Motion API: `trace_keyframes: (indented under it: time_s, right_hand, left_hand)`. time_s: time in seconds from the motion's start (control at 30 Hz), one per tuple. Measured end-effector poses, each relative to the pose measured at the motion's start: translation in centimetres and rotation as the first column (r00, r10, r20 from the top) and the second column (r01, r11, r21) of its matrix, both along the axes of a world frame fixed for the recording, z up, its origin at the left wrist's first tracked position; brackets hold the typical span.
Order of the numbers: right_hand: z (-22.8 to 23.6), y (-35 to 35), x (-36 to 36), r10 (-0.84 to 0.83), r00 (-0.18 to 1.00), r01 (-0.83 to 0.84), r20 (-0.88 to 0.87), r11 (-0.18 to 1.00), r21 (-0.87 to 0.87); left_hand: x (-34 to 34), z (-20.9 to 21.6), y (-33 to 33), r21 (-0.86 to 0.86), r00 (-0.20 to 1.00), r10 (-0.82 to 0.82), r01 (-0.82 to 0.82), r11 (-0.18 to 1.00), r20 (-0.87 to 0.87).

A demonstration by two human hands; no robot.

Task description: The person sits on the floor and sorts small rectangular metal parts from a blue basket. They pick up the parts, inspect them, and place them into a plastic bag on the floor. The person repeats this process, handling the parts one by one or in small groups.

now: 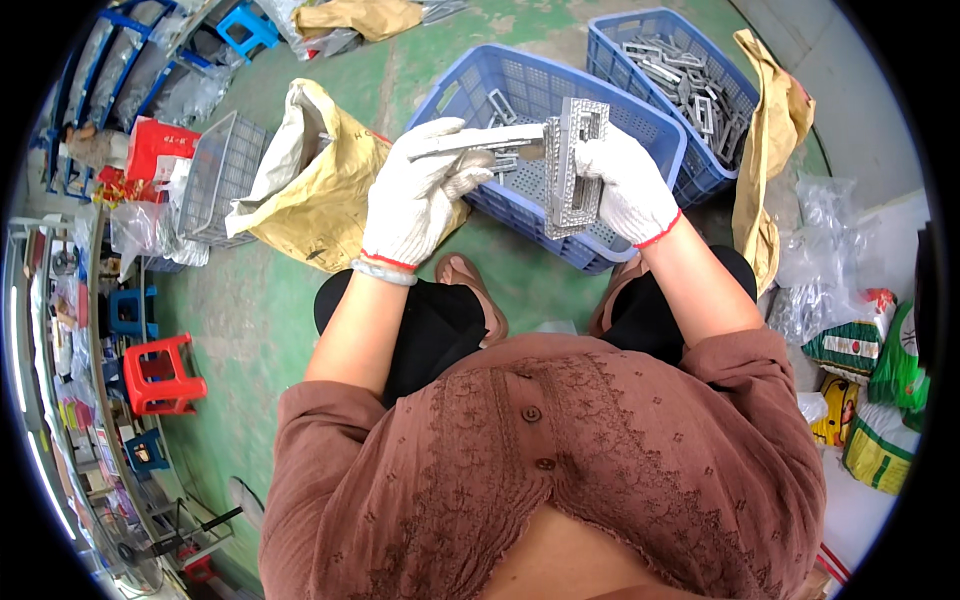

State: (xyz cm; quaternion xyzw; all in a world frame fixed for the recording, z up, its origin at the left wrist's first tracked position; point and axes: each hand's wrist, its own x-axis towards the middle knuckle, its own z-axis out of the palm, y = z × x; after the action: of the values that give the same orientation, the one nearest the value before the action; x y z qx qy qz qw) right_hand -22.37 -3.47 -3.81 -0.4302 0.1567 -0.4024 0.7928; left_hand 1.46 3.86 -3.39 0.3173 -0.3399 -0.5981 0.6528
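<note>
My right hand [628, 180], in a white knitted glove with a red cuff, is closed on a rectangular grey metal frame piece [566, 190]. The piece stands upright, with a ribbed face and a long slot. My left hand [415, 195], gloved alike, grips a long, flat, light-grey bar [500, 137]. Its far end meets or overlaps the frame piece's left side; I cannot tell if they are joined. Both hands are over the near side of a blue plastic basket [655, 130], where a few grey metal pieces [500, 103] lie.
Another blue basket [610, 40] behind holds many grey metal frames [690, 85]. A yellow woven sack [325, 215] stands left, beside a grey wire basket [222, 165]. Farther left are a red stool [163, 375] and shelving. Another sack [765, 150] and plastic bags [825, 260] are at right.
</note>
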Motion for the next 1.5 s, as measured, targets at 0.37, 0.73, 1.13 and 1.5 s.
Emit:
trace_keyframes:
  time_s: [0.37,0.73,1.13,1.5]
  right_hand:
    - [-0.3,0.1,0.2,0.020,0.999,-0.026,-0.047,0.993,-0.119]
    - [2.0,1.1,-0.2,0.016,0.962,-0.172,-0.272,0.811,-0.559]
    - [1.6,1.4,-0.1,-0.354,0.930,0.085,-0.096,0.462,-0.883]
    - [4.3,2.5,-1.4,-0.550,0.833,0.071,-0.066,0.224,-0.972]
  left_hand:
    - [0.0,-0.8,0.0,0.079,0.987,0.015,-0.002,0.997,-0.160]
    - [-0.9,1.2,0.6,-0.108,0.993,0.091,-0.084,0.991,0.070]
    - [-1.7,3.6,1.0,-0.233,0.966,0.116,-0.061,0.970,0.231]
    - [-3.2,4.2,0.7,-0.053,0.996,-0.085,0.084,0.995,-0.017]
